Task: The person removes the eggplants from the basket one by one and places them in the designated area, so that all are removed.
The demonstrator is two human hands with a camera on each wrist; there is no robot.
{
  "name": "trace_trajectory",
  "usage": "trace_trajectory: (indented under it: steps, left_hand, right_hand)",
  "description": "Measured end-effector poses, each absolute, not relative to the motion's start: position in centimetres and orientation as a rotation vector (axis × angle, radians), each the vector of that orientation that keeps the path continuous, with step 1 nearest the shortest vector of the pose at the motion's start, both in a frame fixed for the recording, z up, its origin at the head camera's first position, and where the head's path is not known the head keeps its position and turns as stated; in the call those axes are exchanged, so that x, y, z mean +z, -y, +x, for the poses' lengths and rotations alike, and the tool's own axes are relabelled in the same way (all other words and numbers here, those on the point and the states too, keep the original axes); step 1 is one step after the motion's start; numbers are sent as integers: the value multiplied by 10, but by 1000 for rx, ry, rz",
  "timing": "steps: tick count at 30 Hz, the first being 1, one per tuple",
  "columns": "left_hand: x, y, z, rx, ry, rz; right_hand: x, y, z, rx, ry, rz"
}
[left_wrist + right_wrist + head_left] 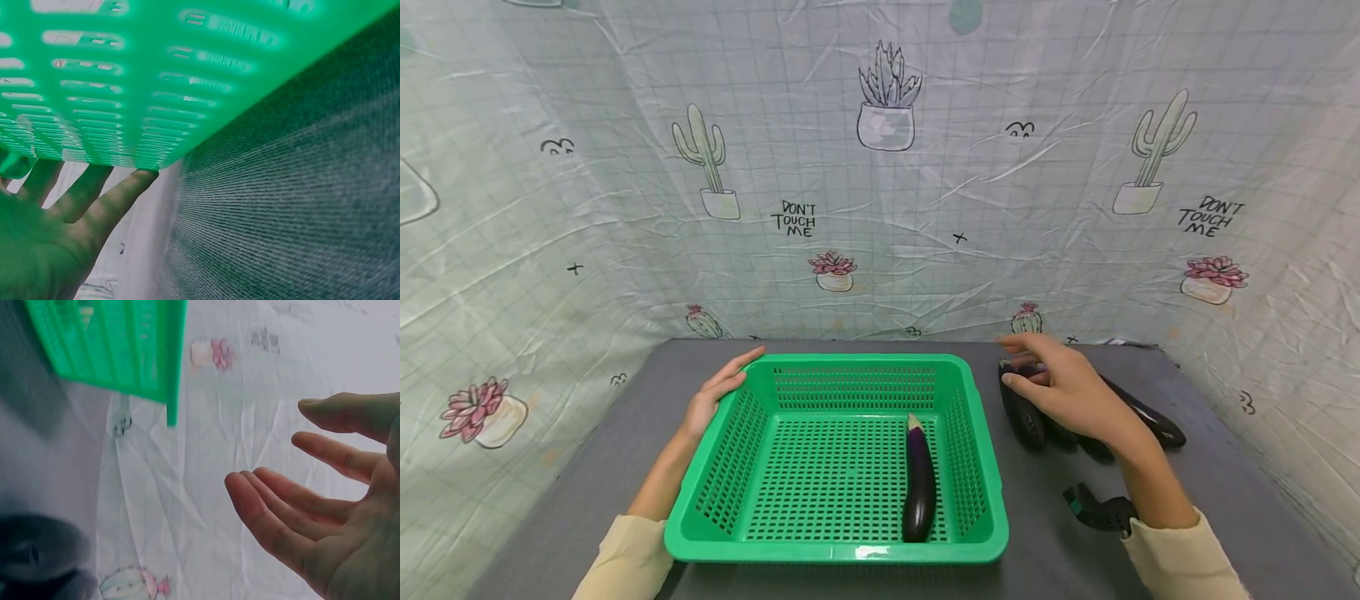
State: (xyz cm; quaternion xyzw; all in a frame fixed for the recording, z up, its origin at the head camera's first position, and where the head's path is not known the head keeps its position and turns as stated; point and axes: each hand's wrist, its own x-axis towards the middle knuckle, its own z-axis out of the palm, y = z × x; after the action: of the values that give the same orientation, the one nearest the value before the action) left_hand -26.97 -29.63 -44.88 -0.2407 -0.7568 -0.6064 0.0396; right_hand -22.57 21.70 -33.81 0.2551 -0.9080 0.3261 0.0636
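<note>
A green plastic basket (835,552) stands in the middle of the table in the head view, with one eggplant (919,483) lying lengthwise on its right side. My left hand (706,404) rests on the basket's left rim; in the left wrist view its straight fingers (119,194) lie against the slotted wall. Over several eggplants (1021,412) to the right of the basket hovers my right hand (1060,387), its fingers spread and holding nothing. The right wrist view shows that hand (331,506) with a gap between thumb and fingers. The hand and forearm partly hide the eggplants.
A black strap-like object (1101,510) lies on the grey table (1045,533) near the right sleeve. Behind and at both sides hangs a pale curtain (955,192) printed with cacti. Another eggplant (1150,421) sticks out beyond the right forearm.
</note>
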Motion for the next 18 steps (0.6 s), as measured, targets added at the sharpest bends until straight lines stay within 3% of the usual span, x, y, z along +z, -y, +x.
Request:
trace_trajectory:
  steps: [18]
  left_hand:
    - [-450,296,-270,-1838,2332,-696]
  right_hand:
    - [-326,-141,-230,1241,3043,1101]
